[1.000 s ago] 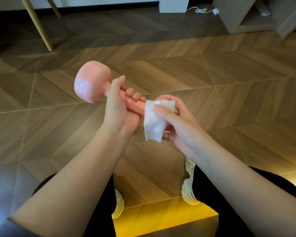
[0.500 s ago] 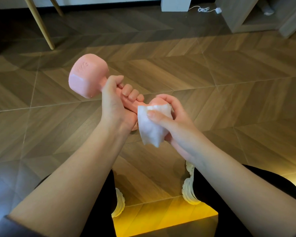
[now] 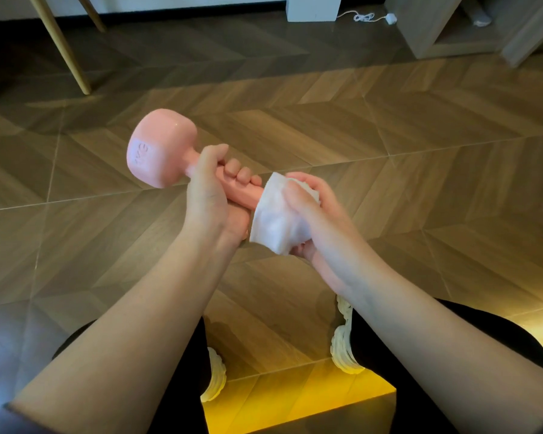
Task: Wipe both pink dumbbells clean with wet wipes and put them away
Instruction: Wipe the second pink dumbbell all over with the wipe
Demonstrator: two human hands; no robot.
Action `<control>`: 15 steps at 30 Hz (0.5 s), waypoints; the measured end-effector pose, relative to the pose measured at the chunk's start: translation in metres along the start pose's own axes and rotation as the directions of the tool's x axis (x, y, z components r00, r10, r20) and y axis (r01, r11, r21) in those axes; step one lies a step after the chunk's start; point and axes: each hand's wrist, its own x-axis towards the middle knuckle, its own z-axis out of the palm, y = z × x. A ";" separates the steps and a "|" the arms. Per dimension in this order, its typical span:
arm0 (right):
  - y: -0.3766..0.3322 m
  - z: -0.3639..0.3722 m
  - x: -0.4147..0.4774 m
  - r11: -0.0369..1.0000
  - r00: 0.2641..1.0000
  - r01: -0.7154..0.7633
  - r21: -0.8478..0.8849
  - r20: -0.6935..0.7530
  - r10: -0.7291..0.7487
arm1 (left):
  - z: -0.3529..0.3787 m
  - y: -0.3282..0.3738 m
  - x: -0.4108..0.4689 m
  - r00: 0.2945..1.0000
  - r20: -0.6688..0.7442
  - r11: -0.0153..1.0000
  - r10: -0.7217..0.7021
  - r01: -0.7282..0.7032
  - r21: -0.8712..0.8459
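Note:
A pink dumbbell (image 3: 160,147) is held in the air above the wooden floor, tilted with its far head up and to the left. My left hand (image 3: 212,195) grips its handle, fingers curled round it. My right hand (image 3: 314,220) holds a white wet wipe (image 3: 276,217) wrapped over the dumbbell's near head, which is hidden under the wipe and the hand. Only this one dumbbell is in view.
Herringbone wooden floor (image 3: 405,170) lies below. Wooden chair legs (image 3: 60,45) stand at the back left, a white block (image 3: 314,7) with a cable at the back middle, a wooden shelf unit (image 3: 436,29) at the back right. My knees and white shoes (image 3: 345,343) are below.
The dumbbell has turned in my left hand, so a flat face with lettering now shows. My right hand has slid the wipe further over the near head.

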 end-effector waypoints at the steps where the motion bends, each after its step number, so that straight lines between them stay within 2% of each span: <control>1: -0.001 0.001 0.001 1.000 1.000 -0.015 -0.005 -0.013 0.015 | 0.000 0.000 0.000 1.000 -0.005 1.000 0.003 -0.003 0.008; 3: -0.004 0.001 0.002 0.999 0.999 -0.042 0.020 0.007 0.041 | -0.001 0.003 0.001 1.000 -0.020 1.000 0.002 -0.002 0.013; 6: -0.005 -0.006 0.002 0.996 0.985 -0.047 0.081 0.167 0.033 | -0.003 0.009 0.001 0.999 -0.047 1.000 -0.006 0.004 -0.031; 8: -0.003 -0.007 0.000 0.997 0.973 -0.044 0.057 0.228 0.030 | -0.004 0.012 0.000 0.998 -0.056 0.998 0.002 -0.005 -0.058; 13: 0.002 0.006 0.002 1.000 0.999 0.004 -0.001 0.054 -0.004 | -0.001 0.010 -0.005 1.000 0.001 1.000 0.024 -0.024 0.017; 15: 0.002 0.009 0.003 0.999 0.999 -0.032 -0.015 0.003 0.032 | 0.002 0.009 -0.006 0.999 0.041 0.997 0.032 -0.035 0.065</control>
